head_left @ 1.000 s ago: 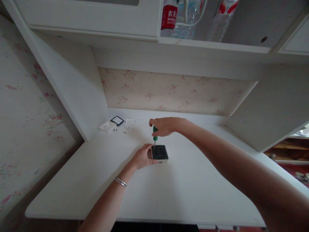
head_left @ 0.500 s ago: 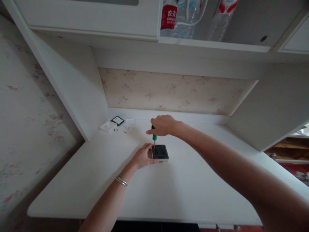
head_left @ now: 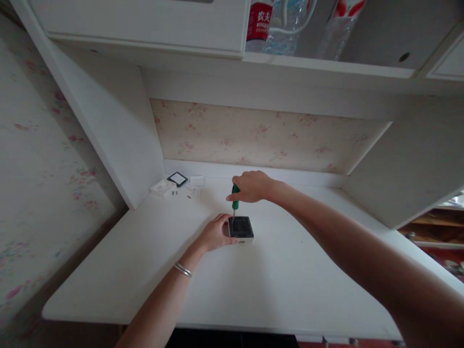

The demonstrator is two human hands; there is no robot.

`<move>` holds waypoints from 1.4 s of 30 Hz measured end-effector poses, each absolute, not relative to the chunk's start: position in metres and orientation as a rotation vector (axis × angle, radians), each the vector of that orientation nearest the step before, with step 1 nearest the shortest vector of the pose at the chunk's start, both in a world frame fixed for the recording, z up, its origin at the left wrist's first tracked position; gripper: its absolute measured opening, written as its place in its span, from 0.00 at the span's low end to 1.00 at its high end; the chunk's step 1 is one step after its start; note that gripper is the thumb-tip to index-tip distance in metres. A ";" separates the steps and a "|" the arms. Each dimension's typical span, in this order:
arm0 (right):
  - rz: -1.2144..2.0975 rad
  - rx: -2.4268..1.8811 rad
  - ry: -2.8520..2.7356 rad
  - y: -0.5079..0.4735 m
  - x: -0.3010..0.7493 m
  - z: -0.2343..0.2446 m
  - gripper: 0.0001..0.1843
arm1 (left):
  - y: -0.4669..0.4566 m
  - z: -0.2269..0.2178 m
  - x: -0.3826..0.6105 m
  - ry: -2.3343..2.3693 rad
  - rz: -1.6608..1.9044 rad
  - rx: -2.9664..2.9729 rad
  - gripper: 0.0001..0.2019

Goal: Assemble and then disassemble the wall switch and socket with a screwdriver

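Observation:
A small square device [head_left: 242,228], black on top with a pale base, lies on the white desk [head_left: 290,285]. My left hand [head_left: 213,234] grips it from the left, fingers at its far corner and thumb along the near side. Above it my right hand [head_left: 250,187] is closed round the green handle of a screwdriver [head_left: 235,199]. The screwdriver's shaft points down, slightly tilted, and its tip meets the left part of the black top. Whether a screw sits under the tip is too small to tell.
At the desk's back left lie an open white box [head_left: 163,188], a dark-framed panel [head_left: 177,179], white paper pieces [head_left: 197,181] and several tiny dark parts [head_left: 174,193]. Plastic bottles [head_left: 259,21] stand on the shelf overhead. A side panel [head_left: 416,159] borders the right.
My right hand and the screwdriver's handle have shifted slightly right, so the screwdriver leans more. My left hand keeps its hold on the device. The whole view has moved a little.

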State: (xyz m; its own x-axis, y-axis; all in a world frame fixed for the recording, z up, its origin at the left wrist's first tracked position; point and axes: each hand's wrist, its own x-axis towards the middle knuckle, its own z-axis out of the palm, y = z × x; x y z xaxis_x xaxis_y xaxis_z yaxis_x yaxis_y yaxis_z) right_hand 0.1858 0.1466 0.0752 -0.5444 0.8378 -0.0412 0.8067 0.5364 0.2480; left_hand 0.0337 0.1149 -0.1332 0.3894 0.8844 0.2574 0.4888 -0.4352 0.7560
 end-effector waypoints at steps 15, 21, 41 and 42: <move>0.336 1.542 2.596 0.144 0.181 0.069 0.39 | 0.115 -0.132 0.034 1.184 0.853 2.032 0.36; 0.315 1.609 2.642 0.136 0.190 0.069 0.30 | 0.115 -0.132 0.033 1.136 0.875 2.062 0.36; -3.076 2.940 1.975 0.075 0.314 -0.117 0.18 | 0.144 -0.145 -0.002 1.299 0.859 1.774 0.19; -3.090 3.001 1.872 0.074 0.316 -0.123 0.17 | 0.151 -0.145 -0.009 1.387 0.824 1.852 0.17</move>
